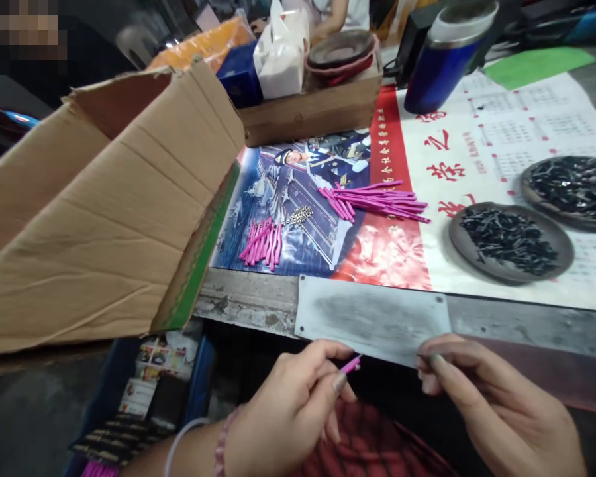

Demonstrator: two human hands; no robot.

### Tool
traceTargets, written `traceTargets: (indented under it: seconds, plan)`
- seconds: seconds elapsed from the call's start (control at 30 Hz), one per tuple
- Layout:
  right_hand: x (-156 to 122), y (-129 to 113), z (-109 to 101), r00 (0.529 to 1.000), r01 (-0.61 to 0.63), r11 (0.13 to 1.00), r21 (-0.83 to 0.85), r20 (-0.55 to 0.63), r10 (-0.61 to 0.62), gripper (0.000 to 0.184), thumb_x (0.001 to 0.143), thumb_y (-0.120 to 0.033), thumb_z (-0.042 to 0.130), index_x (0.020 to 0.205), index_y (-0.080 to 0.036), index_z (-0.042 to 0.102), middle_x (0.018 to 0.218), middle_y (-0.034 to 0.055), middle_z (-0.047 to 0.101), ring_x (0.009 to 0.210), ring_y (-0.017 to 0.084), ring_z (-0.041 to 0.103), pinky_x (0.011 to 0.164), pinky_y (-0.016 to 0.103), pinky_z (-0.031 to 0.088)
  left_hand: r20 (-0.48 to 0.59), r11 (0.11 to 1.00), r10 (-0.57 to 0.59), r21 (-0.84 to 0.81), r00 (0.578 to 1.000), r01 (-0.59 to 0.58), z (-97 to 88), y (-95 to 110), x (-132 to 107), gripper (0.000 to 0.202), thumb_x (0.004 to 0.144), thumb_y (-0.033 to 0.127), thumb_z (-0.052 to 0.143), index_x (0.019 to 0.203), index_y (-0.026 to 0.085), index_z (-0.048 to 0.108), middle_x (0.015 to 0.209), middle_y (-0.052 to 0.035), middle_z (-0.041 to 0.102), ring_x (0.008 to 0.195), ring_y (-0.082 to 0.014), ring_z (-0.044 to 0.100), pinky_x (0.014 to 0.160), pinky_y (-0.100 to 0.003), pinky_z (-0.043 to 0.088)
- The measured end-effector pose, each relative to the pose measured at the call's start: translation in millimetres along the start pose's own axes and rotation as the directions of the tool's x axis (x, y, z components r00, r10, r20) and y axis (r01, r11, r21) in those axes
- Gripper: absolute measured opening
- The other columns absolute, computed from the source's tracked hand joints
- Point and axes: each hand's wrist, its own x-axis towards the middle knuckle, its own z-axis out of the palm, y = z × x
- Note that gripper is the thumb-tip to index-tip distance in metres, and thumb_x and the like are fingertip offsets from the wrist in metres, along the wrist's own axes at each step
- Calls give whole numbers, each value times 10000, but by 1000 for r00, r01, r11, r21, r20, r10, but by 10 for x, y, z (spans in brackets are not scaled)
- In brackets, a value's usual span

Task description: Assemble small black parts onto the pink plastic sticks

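My left hand is closed, thumb and fingers pinching a short, slim pink plastic handle. A thin bit of metal seems to show at the handle's tip. To the right, my right hand has thumb and forefinger pressed together; anything between them is too small to make out. Both hands are just below a grey metal plate at the table's edge. On the table lie a small pile of short pink pieces, a heap of small silvery beads and a bundle of longer pink pieces.
Two shallow dishes, a nearer one and a farther one, hold thin dark slivers. A large open cardboard box stands at left. Behind are a blue tumbler, a tissue pack and another person's arm.
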Motion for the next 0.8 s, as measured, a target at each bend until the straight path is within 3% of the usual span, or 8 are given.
traceTargets:
  seconds: [0.13,0.43,0.53,0.6,0.67,0.73,0.8]
  plan:
    - [-6,48,-48,994,-47,998,-44,-103,42,140,964,-370,609,900,-262,672,729,9,648,684,170,635,642,244,516,33,994,28,109,999,-32,-1,68,39,258,1038,280,412,1165,204,624,778,-24,719,571,-104,634,572,-182,483]
    - [134,145,-89,999,34,998,-48,-13,-35,103,978,-283,571,916,-266,652,709,-6,635,618,151,642,595,235,511,39,986,-59,155,997,52,9,121,232,284,1045,311,386,1176,193,608,856,-34,697,518,-92,593,532,-192,476]
    - [155,124,-104,999,48,998,-34,5,-48,104,972,-259,570,906,-260,649,724,1,652,623,147,652,579,217,520,38,985,-48,168,998,41,9,164,284,266,1043,323,417,1115,186,633,798,-20,661,534,-83,538,547,-182,441]
    - [167,122,-118,997,79,996,-31,27,-78,99,966,-246,571,904,-260,647,722,0,660,598,137,650,553,201,517,39,995,-87,54,995,85,0,202,328,238,1026,335,472,1046,170,642,739,-11,629,508,-73,473,495,-167,384]
    - [174,136,-128,995,93,995,-24,41,-92,95,964,-240,567,913,-264,644,716,-6,660,587,132,652,543,189,519,94,954,-187,-221,978,203,-16,222,383,208,1002,344,527,1017,165,631,681,0,618,447,-58,398,421,-153,308]
    - [172,167,-131,994,102,994,-32,48,-100,88,961,-244,572,923,-272,647,710,-12,657,575,131,651,540,183,520,190,804,-250,-506,949,313,-38,213,443,169,979,307,568,1011,153,629,621,5,621,380,-36,319,371,-140,236]
    - [153,215,-126,993,109,993,-48,43,-107,73,956,-262,584,938,-281,652,724,-11,666,573,137,654,545,187,528,264,649,-231,-675,936,351,-64,182,494,132,952,237,593,997,128,653,585,-5,630,340,-20,273,344,-130,206]
